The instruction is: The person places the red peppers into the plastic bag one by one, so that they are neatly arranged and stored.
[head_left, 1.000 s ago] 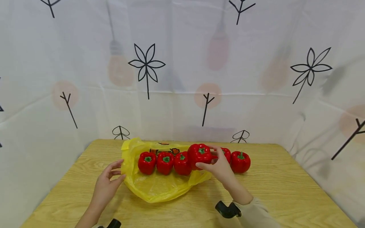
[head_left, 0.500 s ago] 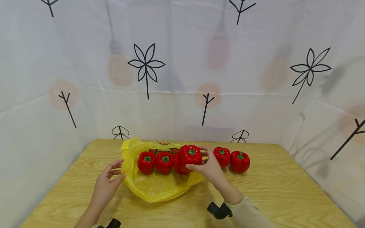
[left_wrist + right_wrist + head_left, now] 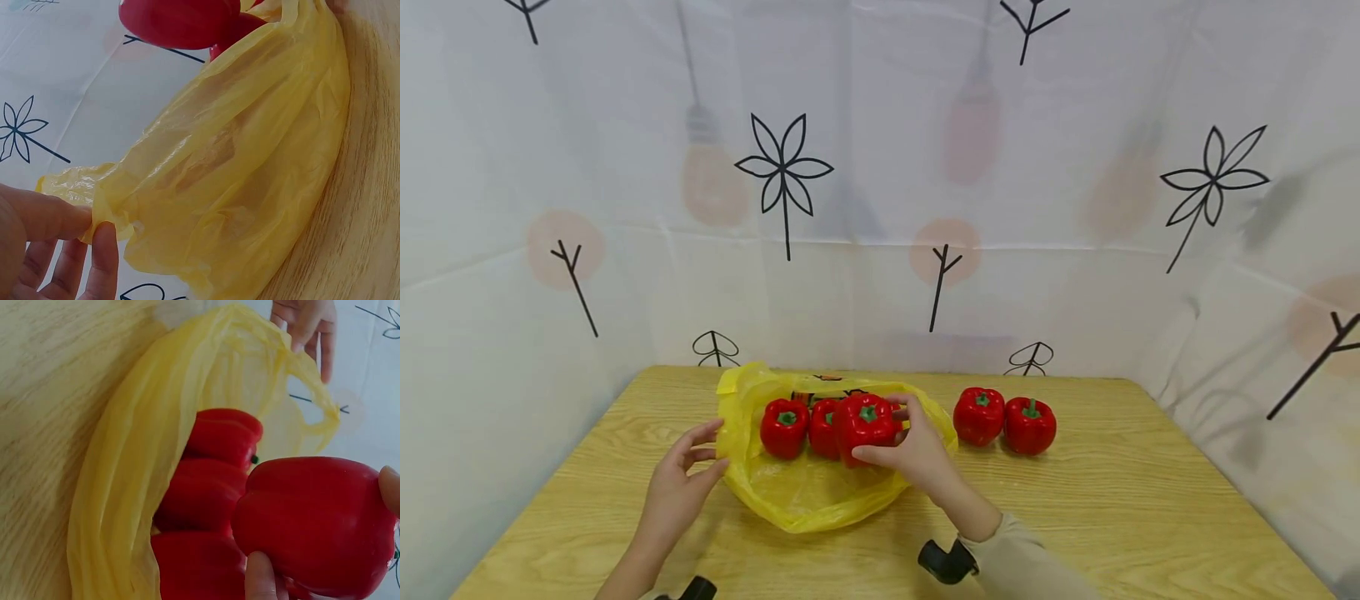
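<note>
A yellow plastic bag lies mouth-up on the table, its side pulled taut at the left. My left hand pinches the bag's left edge between thumb and fingers, as the left wrist view shows. Over the bag's opening, my right hand grips a red bell pepper with a green stem, thumb in front and fingers behind. Inside the bag stand three more bell peppers in a row, seen in the right wrist view. From the head, the held one covers most of the rightmost of these.
To the right of the bag, two red bell peppers sit side by side on the wooden table. A white curtain with printed plants hangs behind and at both sides. Each wrist carries a black mount.
My right hand has carried the bell pepper leftward and slightly down over the bag, uncovering the two peppers at the right. My left hand has stayed at the bag's edge.
</note>
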{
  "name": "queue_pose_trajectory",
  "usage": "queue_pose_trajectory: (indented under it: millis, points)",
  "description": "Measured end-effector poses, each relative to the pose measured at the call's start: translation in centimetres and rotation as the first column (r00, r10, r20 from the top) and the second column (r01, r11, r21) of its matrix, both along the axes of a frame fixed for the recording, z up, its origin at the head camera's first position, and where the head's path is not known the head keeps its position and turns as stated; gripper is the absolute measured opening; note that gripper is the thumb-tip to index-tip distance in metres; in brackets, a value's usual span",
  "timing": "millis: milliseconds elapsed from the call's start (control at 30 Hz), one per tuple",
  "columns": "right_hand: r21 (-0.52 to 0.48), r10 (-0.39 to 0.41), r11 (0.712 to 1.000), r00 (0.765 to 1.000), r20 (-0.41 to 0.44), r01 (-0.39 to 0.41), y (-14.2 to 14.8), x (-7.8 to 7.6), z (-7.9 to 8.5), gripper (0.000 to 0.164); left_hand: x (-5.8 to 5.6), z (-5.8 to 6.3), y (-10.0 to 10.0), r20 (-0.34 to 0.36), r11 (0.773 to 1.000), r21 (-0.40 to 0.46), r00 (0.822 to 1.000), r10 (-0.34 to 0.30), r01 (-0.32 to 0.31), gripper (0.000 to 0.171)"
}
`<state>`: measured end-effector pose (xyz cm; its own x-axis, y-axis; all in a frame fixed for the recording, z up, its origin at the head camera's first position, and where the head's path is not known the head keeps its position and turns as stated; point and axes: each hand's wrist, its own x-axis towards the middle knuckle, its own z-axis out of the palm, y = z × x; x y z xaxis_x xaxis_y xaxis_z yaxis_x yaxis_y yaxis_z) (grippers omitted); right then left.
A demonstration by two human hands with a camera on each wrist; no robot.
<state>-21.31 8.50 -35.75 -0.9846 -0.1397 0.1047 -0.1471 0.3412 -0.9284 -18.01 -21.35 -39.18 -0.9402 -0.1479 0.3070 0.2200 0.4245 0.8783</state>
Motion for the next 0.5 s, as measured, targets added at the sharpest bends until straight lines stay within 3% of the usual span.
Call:
queue_pose_trajectory:
  millis: [267, 500]
  points:
    - [-0.039, 0.053, 0.998, 0.999, -0.003, -0.053, -1.7, 0.0, -0.9, 0.076, -0.1, -0.1, 0.0, -0.007, 1.0, -0.007, 1.0, -0.007, 0.007, 0.046]
    - [0.005, 0.063, 0.998, 0.998, 0.005, -0.063, -3.3, 0.4, -1.6, 0.075, -0.1, -0.2, 0.0, -0.001, 1.0, -0.006, 1.0, -0.005, 0.005, 0.046]
